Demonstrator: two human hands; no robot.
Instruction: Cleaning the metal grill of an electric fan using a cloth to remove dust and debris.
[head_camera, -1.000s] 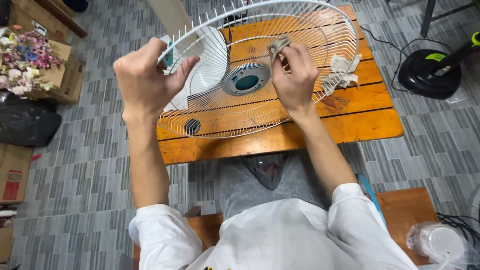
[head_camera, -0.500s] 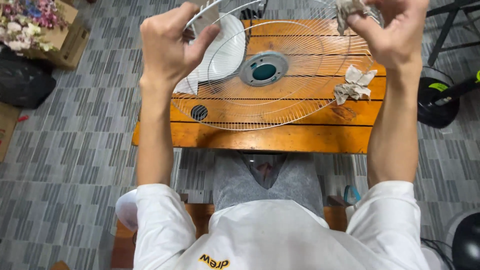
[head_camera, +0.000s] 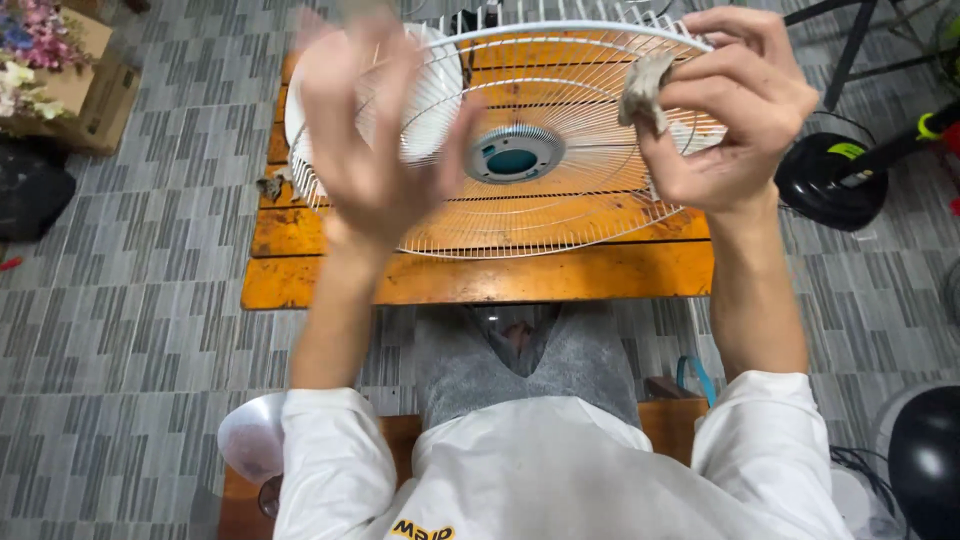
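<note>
An orange wooden table (head_camera: 480, 280) fills the middle of the view, its planks worn and stained. At ten o'clock, a cardboard box (head_camera: 95, 95) holds a bunch of pink and white artificial flowers (head_camera: 30, 45), with a black bag (head_camera: 30, 190) just below it at nine o'clock. At three o'clock, a round black fan base (head_camera: 830, 185) sits on the grey patterned carpet (head_camera: 130, 340). At five o'clock, a black rounded object (head_camera: 925, 455) shows at the frame edge. A wooden seat (head_camera: 245, 500) lies at seven o'clock.
</note>
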